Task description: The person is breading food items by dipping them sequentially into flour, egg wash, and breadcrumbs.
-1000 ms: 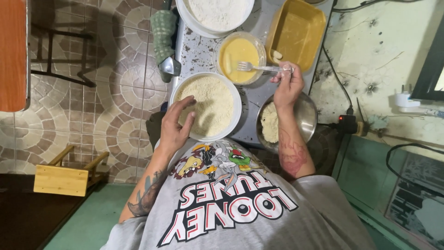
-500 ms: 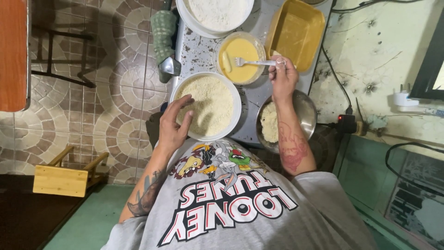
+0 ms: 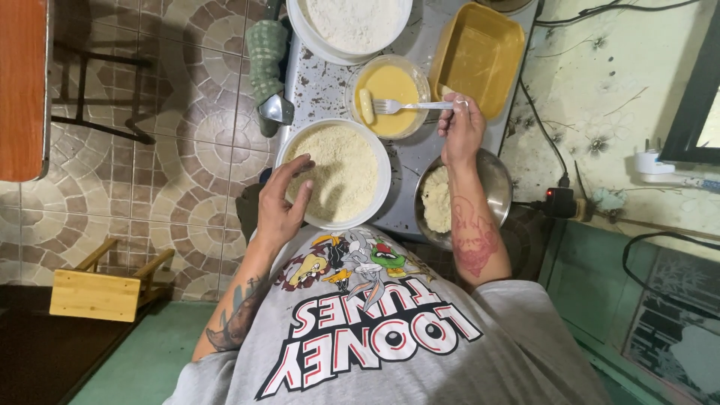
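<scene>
My right hand (image 3: pixel 462 132) grips a metal fork (image 3: pixel 412 106) whose tines rest in a clear bowl of yellow beaten egg (image 3: pixel 390 112). A pale, stick-shaped piece of food (image 3: pixel 367 106) lies in the egg by the tines. My left hand (image 3: pixel 283 202) rests with spread fingers on the near-left rim of a white bowl of breadcrumbs (image 3: pixel 352 161), holding nothing. A steel bowl with pale dough (image 3: pixel 439 199) sits under my right forearm.
A yellow rectangular tray (image 3: pixel 480 56) stands at the far right of the speckled metal table (image 3: pixel 319 82). A white bowl of flour (image 3: pixel 352 22) is at the far end. A green cloth (image 3: pixel 267 52) hangs off the table's left edge. A wooden stool (image 3: pixel 97 292) stands on the floor.
My right hand has drawn the fork leftward over the egg bowl, and the stick-shaped piece now lies in the egg. My left hand stays on the crumb bowl.
</scene>
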